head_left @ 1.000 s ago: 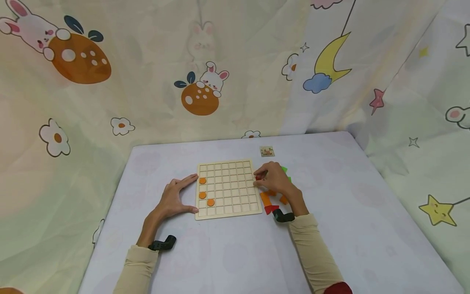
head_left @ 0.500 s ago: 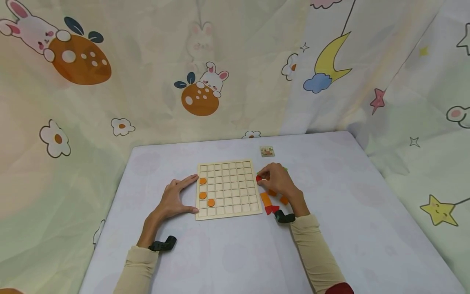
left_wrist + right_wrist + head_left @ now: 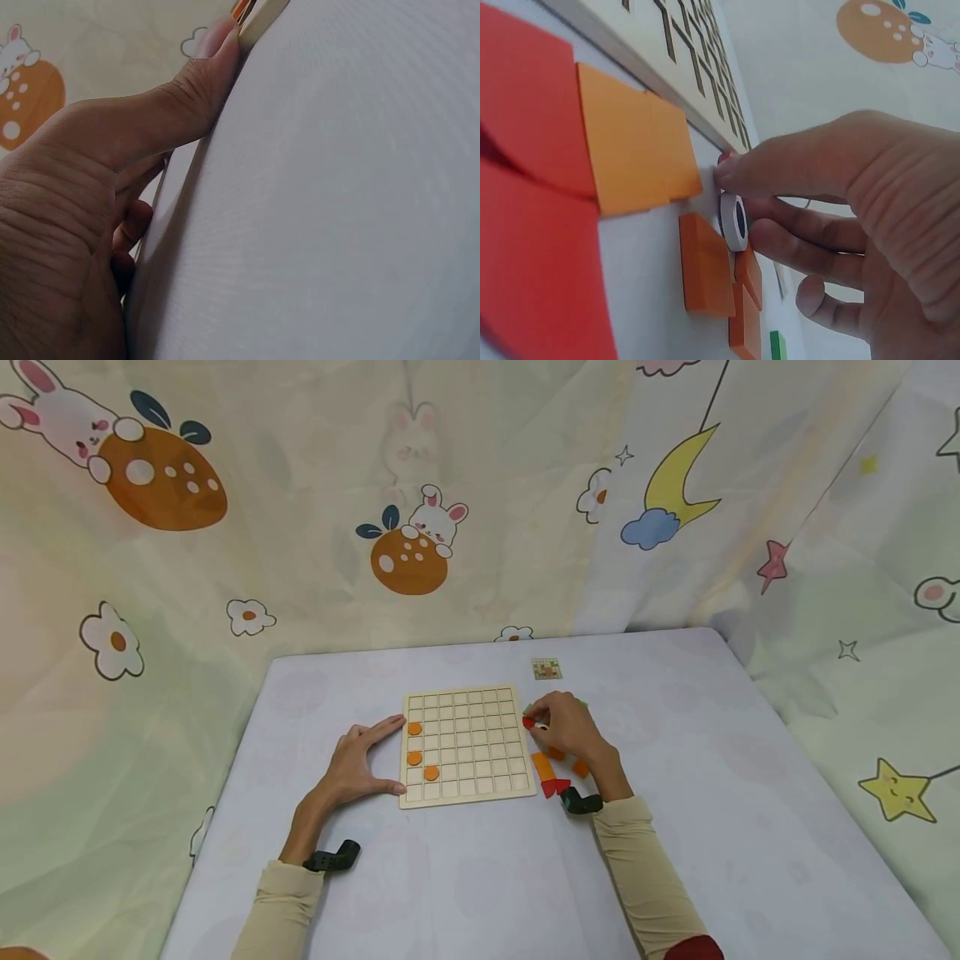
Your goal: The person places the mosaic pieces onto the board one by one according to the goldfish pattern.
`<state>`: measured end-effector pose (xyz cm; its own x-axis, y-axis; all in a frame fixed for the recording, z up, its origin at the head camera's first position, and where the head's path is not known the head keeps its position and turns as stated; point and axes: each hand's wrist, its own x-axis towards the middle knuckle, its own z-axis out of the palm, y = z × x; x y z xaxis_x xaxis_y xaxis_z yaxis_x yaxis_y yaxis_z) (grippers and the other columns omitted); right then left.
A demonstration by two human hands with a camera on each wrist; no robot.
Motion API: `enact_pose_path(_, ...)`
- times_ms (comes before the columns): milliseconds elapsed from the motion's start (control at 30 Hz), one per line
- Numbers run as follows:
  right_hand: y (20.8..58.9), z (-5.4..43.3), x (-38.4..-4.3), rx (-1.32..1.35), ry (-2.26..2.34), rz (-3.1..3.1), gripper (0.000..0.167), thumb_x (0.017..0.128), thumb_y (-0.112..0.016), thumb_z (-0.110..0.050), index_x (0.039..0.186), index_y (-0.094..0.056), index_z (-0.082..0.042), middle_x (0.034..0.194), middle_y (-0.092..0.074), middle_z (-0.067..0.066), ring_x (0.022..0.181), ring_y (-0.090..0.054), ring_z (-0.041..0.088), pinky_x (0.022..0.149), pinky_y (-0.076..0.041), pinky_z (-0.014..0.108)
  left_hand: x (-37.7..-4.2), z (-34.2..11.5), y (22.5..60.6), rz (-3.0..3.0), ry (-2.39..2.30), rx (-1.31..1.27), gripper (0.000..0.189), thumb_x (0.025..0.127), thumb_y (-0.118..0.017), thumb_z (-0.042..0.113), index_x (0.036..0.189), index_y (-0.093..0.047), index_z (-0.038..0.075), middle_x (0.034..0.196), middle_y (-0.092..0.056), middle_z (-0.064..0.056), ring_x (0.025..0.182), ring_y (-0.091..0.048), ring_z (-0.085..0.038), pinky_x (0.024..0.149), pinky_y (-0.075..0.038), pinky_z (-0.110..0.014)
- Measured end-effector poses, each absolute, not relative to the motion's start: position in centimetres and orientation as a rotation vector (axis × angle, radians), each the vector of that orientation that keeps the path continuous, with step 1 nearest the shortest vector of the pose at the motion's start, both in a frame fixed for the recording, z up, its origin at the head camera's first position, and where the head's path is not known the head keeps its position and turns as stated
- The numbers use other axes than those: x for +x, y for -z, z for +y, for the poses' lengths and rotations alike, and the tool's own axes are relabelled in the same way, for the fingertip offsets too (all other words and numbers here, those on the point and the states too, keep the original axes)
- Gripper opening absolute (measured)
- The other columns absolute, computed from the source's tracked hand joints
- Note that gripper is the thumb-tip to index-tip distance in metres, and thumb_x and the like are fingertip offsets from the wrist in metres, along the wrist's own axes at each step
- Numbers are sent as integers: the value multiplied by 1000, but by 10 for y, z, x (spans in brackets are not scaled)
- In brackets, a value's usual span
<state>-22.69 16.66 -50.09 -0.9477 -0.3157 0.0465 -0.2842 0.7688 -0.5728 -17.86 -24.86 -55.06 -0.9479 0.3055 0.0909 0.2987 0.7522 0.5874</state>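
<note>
My left hand spreads thumb and fingers against the left edge of a wooden grid board. In the left wrist view its thumb touches the board's side. Orange discs lie in the left columns, one upper disc, one below it and one beside that. Just off the board's right edge, my right hand pinches a small red piece between thumb and forefinger. Close to those fingers, a white disc with a black centre stands on edge. The red piece is mostly hidden in the right wrist view.
Right of the board lie orange blocks, red pieces and a green piece, partly under my right hand. A small patterned card lies behind them on the white-covered table. A printed curtain hangs behind.
My right hand has drawn slightly right, away from the board's edge, and the red piece at its fingertips shows more clearly. The left hand and the orange discs have stayed put.
</note>
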Motion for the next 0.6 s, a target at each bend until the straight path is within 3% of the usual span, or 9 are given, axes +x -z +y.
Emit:
enact_pose_path(133, 499, 169, -225, -492, 904, 2905, 25, 87, -81, -5, 112, -84, -4, 105, -79, 9, 89, -66, 22, 86, -59, 42, -179, -249, 551, 2935, -972, 502, 127, 58, -104, 59, 167, -48, 27, 173, -48, 1, 114, -49, -25, 95, -35, -47)
enact_pose_path(367, 504, 172, -225, -466, 940, 2891, 26, 90, -89, -15, 114, -84, -5, 107, -79, 8, 92, -66, 22, 87, -58, 41, -179, -249, 552, 2937, -973, 500, 126, 58, -105, 58, 167, -48, 27, 173, -48, 0, 115, -49, -25, 96, -35, -47)
enact_pose_path(600, 507, 172, -226, -512, 976, 2887, 21, 91, -87, -11, 111, -85, -4, 108, -81, 9, 92, -67, 23, 88, -60, 43, -179, -249, 553, 2926, -988, 496, 125, 59, -105, 57, 167, -48, 28, 173, -48, 1, 114, -48, -24, 96, -34, -47)
